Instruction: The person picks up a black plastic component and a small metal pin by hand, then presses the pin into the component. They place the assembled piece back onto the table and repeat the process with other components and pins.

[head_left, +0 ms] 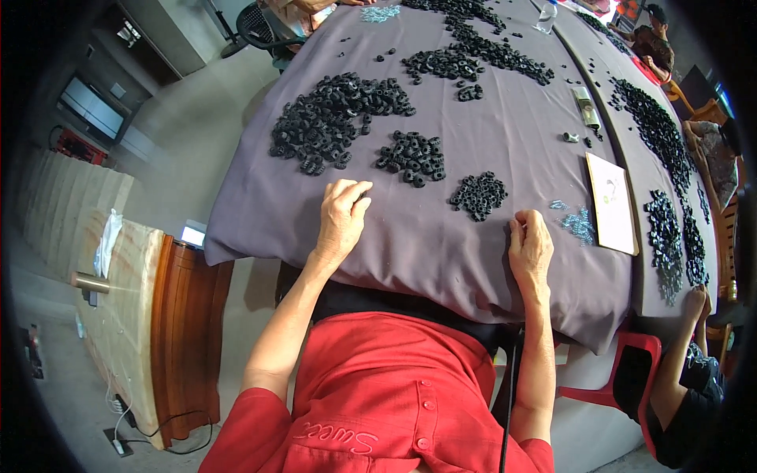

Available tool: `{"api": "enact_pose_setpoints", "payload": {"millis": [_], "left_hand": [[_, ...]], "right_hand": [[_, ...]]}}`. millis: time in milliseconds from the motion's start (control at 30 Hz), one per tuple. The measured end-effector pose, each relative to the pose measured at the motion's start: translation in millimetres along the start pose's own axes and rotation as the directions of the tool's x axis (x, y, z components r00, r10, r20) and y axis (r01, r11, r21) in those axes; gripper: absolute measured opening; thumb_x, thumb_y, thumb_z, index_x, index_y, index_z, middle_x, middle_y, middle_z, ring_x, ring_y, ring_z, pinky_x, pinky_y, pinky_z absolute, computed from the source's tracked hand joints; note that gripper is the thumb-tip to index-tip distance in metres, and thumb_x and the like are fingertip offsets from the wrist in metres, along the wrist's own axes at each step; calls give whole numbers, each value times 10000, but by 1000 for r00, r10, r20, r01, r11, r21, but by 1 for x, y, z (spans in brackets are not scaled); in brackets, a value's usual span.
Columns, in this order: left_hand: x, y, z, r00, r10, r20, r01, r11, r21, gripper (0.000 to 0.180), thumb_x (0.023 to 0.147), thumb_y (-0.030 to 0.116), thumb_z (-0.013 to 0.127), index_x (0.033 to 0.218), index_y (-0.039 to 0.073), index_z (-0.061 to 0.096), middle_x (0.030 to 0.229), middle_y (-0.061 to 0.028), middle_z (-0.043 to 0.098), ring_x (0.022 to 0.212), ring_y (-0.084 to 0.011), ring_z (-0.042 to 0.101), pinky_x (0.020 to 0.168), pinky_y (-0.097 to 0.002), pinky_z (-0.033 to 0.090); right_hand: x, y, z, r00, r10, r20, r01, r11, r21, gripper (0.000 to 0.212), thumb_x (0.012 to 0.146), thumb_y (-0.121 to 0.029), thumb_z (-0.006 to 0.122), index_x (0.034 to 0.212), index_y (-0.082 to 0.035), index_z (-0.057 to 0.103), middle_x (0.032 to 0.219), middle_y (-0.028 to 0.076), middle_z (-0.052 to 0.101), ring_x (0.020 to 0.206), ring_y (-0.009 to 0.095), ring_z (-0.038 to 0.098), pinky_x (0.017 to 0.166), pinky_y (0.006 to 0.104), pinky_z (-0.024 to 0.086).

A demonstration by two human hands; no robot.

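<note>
My left hand is raised over the near part of the grey tablecloth, its fingers closed on a small black part. Just beyond it lie a large heap of black ring-like parts and a smaller heap of chunky black parts. My right hand is closed in a pinch near the table's front; whatever it may hold is hidden. Between the hands, a little farther off, sits a pile of small black rings. Small bluish metal pieces, perhaps screws, are scattered right of my right hand.
A white board lies at the right, with a flat tube-like pack beyond it. More black heaps spread toward the far end, near a clear bottle. Other people sit around; a red chair stands at right.
</note>
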State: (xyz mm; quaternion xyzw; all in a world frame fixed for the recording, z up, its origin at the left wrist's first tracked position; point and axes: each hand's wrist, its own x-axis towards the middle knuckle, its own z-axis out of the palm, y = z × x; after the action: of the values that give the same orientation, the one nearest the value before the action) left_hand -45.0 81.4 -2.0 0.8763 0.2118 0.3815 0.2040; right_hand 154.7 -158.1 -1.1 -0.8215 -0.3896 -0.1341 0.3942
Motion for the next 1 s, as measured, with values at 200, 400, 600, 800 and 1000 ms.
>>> {"api": "enact_pose_setpoints", "payload": {"millis": [200, 400, 600, 800, 1000], "left_hand": [[-3, -10, -19, 998, 4, -70, 7, 988, 155, 254, 726, -13, 631, 976, 36, 634, 929, -94, 578, 867, -285, 522, 787, -368, 442], [-14, -23, -33, 996, -82, 38, 80, 995, 55, 328, 702, 48, 647, 1030, 53, 630, 1028, -84, 574, 944, -277, 503, 870, -376, 413], [-15, -22, -32, 995, -83, 53, 79, 994, 74, 353, 699, 70, 646, 1051, 68, 624, 1055, -73, 577, 969, -266, 503, 885, -379, 398], [-12, -19, -29, 997, -70, 43, 67, 996, 58, 299, 708, 66, 642, 1007, 66, 636, 1043, -69, 586, 962, -256, 516, 875, -372, 403], [-13, -18, -28, 999, -10, -43, 16, 989, 146, 199, 739, 74, 641, 938, 67, 647, 999, -71, 600, 953, -256, 529, 850, -374, 413]], "right_hand": [[-1, 0, 0, 1000, 0, 10, 1, 1000, -2, 98, 795, -55, 582, 865, -34, 517, 785, 136, 553, 737, 326, 553, 662, 400, 434], [-1, 1, 0, 1000, 9, -23, -8, 1000, 26, 77, 812, -40, 563, 873, -27, 517, 796, 147, 556, 748, 319, 560, 668, 386, 441], [0, 0, -9, 923, -15, -384, 130, 952, 276, 86, 874, 18, 444, 944, -17, 481, 813, 99, 498, 735, 197, 495, 703, 279, 427], [-7, -5, -8, 973, 112, -204, -22, 917, 399, 77, 903, -14, 439, 963, -20, 487, 780, 100, 538, 695, 191, 532, 667, 281, 446], [0, -8, -1, 998, 46, 50, -60, 938, 341, 92, 891, -30, 474, 983, -31, 479, 697, 136, 550, 634, 272, 574, 608, 335, 464]]}}
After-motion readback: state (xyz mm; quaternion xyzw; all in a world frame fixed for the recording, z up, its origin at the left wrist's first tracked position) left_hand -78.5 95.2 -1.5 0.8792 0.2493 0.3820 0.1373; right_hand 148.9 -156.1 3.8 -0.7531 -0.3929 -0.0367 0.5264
